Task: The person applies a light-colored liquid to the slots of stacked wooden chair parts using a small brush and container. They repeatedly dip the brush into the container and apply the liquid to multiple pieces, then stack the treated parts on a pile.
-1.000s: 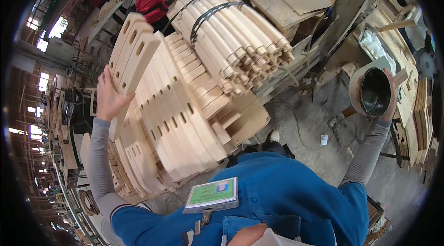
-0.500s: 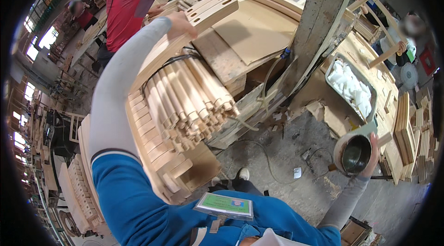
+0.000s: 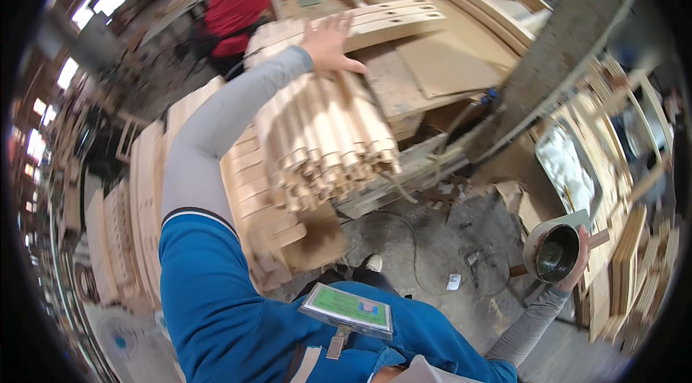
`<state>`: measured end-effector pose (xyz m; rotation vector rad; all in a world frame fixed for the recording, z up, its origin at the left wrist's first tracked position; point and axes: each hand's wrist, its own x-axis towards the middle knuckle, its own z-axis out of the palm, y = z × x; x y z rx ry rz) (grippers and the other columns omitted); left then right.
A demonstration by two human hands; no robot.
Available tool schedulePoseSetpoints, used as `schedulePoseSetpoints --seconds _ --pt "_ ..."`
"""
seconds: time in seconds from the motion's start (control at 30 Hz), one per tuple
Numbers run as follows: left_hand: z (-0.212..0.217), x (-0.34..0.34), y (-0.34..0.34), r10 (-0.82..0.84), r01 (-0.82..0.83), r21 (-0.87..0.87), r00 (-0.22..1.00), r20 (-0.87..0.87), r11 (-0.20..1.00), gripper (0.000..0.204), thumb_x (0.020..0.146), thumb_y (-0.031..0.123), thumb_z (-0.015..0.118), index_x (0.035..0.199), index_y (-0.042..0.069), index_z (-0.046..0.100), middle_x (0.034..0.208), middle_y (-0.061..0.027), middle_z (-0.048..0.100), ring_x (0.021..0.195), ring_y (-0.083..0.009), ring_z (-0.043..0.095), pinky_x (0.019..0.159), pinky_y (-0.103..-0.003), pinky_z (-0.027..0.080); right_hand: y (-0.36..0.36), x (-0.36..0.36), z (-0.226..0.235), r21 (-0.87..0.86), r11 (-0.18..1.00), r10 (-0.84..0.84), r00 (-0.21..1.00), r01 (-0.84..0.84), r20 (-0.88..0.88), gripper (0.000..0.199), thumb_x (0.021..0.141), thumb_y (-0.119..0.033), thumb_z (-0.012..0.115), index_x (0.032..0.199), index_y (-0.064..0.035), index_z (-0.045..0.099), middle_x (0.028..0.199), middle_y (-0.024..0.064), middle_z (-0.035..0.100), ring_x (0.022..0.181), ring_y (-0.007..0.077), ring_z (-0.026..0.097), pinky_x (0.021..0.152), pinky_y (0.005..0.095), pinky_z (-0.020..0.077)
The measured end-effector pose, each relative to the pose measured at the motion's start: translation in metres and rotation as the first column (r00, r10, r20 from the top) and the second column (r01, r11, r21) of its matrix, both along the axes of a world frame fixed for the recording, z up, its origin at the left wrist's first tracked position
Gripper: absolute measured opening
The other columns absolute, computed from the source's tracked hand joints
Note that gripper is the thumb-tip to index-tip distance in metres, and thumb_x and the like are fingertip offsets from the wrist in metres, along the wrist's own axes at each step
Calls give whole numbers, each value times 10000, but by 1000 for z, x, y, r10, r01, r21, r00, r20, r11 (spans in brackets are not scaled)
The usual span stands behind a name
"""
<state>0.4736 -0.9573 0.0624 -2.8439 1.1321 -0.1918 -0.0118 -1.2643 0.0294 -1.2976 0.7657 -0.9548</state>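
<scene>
My left hand (image 3: 328, 43) lies spread wide on one slotted board (image 3: 382, 19), upper centre; my right hand (image 3: 577, 268) grips one pot (image 3: 551, 253), lower right.

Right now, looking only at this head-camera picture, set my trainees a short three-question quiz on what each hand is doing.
1. True or false: the left hand lies on slotted wooden boards.
2. What does the right hand hold?
A. a dark round container
B. a hammer
C. a sheet of paper
3. What lies directly below the left hand?

Key:
1. True.
2. A.
3. A strapped bundle of wooden slats.
</scene>
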Motion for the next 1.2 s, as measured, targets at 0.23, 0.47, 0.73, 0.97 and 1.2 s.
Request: schedulePoseSetpoints --seconds 0.23,0.47,0.73,0.97,1.2 --pt "30 -140 241 78 -66 -106 991 112 992 930 735 641 461 1346 12 150 1378 -192 202 1277 -327 201 986 -603 93 11 64 -18 -208 936 271 958 -284 -89 397 907 -158 341 1258 27 355 1213 121 467 1089 218 483 962 342 375" --pt "51 -262 520 615 -610 -302 783 -90 732 918 772 604 457 1326 -62 154 1365 -259 191 1285 -339 182 1041 -429 152 85 105 0 -279 803 523 847 -526 -92 389 890 -142 376 1250 6 379 1242 106 426 1101 198 460 963 325 366" --pt "-31 -346 677 547 -912 -262 400 -735 314 875 794 565 459 1318 -73 171 1305 -258 293 1178 -306 366 962 -346 310 229 121 18 -366 692 640 763 -623 -88 382 890 -144 379 1241 7 388 1231 107 436 1090 198 468 953 324 374" --pt "-83 -379 690 171 -882 -384 438 -883 275 710 765 363 610 1285 -19 313 1121 -183 516 960 -195 549 753 -269 466 308 93 43 -392 678 651 756 -623 -75 375 890 -145 382 1232 8 395 1221 107 444 1081 198 475 945 323 381" --pt "-105 -403 667 572 -659 -567 738 -358 494 506 827 319 489 1220 15 397 1093 -175 545 993 -279 539 813 -346 434 346 86 62 -417 654 659 746 -631 -95 369 890 -146 384 1224 9 403 1211 108 453 1072 199 481 936 322 388"
